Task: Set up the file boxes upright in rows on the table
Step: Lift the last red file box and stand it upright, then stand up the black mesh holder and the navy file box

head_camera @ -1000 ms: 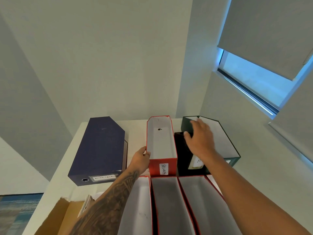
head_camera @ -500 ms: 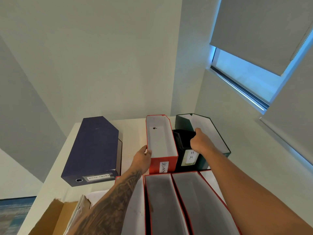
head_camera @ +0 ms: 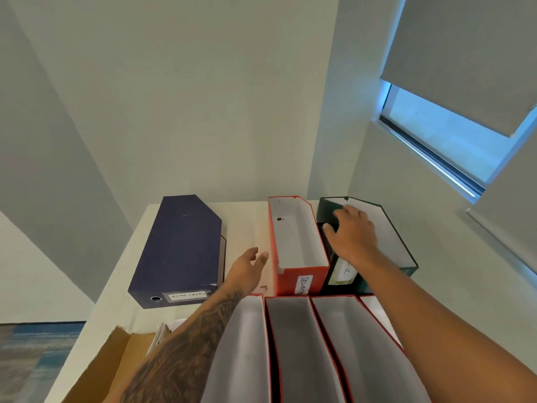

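A red file box [head_camera: 296, 245] labelled on its front stands upright on the white table [head_camera: 247, 222]. A narrow dark box [head_camera: 340, 274] with a white label sits right of it, then a green file box [head_camera: 389, 239], open side up. My right hand [head_camera: 353, 237] lies over the dark box, thumb on its left side, fingers curled on the green box's left wall. My left hand [head_camera: 247, 269] hovers open just left of the red box, not touching it. A navy file box [head_camera: 180, 251] lies flat at the left. Several red-edged boxes [head_camera: 293, 347] form the front row.
An open cardboard carton [head_camera: 116, 356] with something white [head_camera: 162, 334] beside it sits at the table's front left. Bare tabletop shows between the navy and red boxes. Walls close the table's far and right sides; a window with a blind [head_camera: 453, 126] is on the right.
My left hand let go of the red box's left wall and drew back to the left, fingers apart. My right hand slid farther back along the green box's left wall.
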Demonstrator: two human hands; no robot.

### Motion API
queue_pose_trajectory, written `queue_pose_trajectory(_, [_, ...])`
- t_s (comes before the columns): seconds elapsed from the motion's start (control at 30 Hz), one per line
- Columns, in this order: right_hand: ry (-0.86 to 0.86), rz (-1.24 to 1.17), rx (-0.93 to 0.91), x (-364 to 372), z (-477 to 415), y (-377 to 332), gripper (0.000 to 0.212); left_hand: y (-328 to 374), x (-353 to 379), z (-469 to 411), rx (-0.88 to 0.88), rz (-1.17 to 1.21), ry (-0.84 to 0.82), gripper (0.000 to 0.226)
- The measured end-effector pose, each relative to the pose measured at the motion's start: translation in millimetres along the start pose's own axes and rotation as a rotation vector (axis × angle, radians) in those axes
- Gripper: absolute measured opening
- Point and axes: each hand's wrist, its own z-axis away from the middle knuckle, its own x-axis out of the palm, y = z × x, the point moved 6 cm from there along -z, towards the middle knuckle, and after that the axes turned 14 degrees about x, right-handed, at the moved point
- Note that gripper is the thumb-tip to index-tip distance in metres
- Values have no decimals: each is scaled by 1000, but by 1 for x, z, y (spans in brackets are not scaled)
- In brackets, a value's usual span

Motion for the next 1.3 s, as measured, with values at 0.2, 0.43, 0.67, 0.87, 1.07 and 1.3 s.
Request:
queue_pose_trajectory(0.2, [-127,-291,-259,12,58,-124,35,-48,-79,7,-19,-101,117,44])
queue_pose_trajectory(0.43, [-728,-366,-29,123,111,-208,40,-140,-155,40,-202,-374,106,61])
queue_pose_trajectory(0.67, [-878,-496,208,206,127,-235,37,-197,-187,54,-211,-479,-85,69])
queue_pose_trajectory(0.87, [-922,-631,366,226,135,-248,38,-214,-197,60,-205,-516,-121,64])
queue_pose_trajectory(1.07, [-1117,-772,498,242,170,-284,25,-232,-220,60,-257,-514,-74,83])
queue_pose_trajectory(1.3, [-1173,-991,588,249,201,-315,27,-213,-200,74,-141,-792,-104,132])
